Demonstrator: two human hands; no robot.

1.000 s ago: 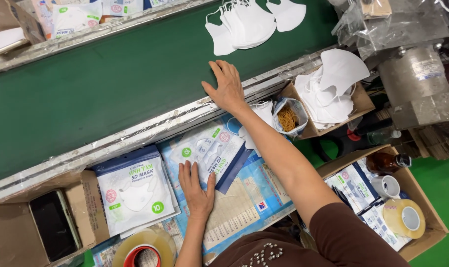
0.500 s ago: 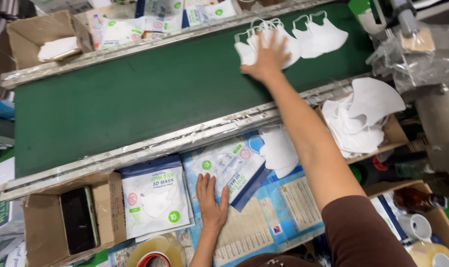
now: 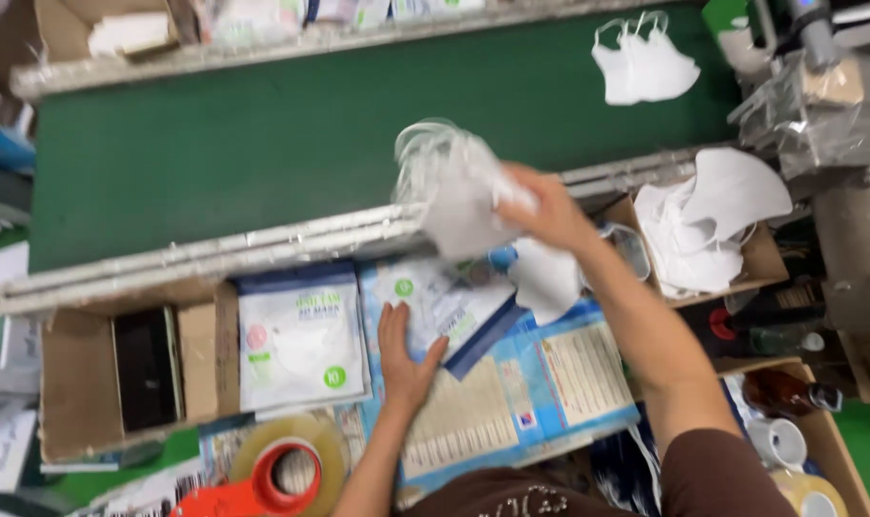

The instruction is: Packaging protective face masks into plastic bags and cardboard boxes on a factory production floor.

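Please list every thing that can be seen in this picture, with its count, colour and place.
conveyor belt: one, green, across the top half.
masks on the belt: a small bunch, white, upper right.
masks in hand: a blurred stack, white, above the belt's near rail.
cardboard box of masks: one, brown with white masks, right of the rail.
mask packets in a box: a stack, white and blue, lower left.
open packet: one, white and blue, centre.
tape roll: one, clear on a red holder, bottom.
mug: one, white, lower right.
left hand: pressing on the open packet.
right hand: holding the masks in hand.
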